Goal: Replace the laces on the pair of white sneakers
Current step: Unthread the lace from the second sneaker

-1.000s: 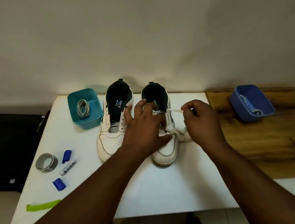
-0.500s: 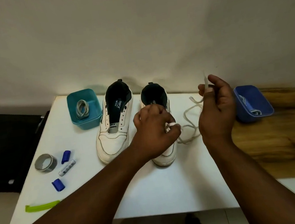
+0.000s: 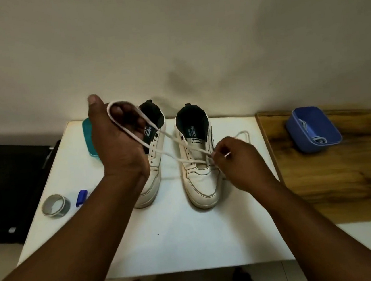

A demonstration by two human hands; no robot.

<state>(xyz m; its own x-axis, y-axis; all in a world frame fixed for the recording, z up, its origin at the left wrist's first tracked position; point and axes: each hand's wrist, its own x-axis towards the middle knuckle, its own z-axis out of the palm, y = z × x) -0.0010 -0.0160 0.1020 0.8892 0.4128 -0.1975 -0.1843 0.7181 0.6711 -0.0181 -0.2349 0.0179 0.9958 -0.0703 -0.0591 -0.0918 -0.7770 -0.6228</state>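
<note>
Two white sneakers, one white lace, two hands, two plastic tubs, teal and blue, one tape roll, one blue cap

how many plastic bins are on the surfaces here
2. A teal bin sits at the white table's back left, mostly hidden behind the left hand. A blue bin sits on the wooden surface to the right. The arms may hide others.

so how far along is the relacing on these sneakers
Done: both sneakers look stripped of old laces, and the left sneaker has bare eyelets. In hand: one white lace crosses the lowest eyelets of the right sneaker; the left hand holds one end up in a loop, the right hand pinches the other. Left: the remaining eyelets there, then the whole left sneaker.
</note>
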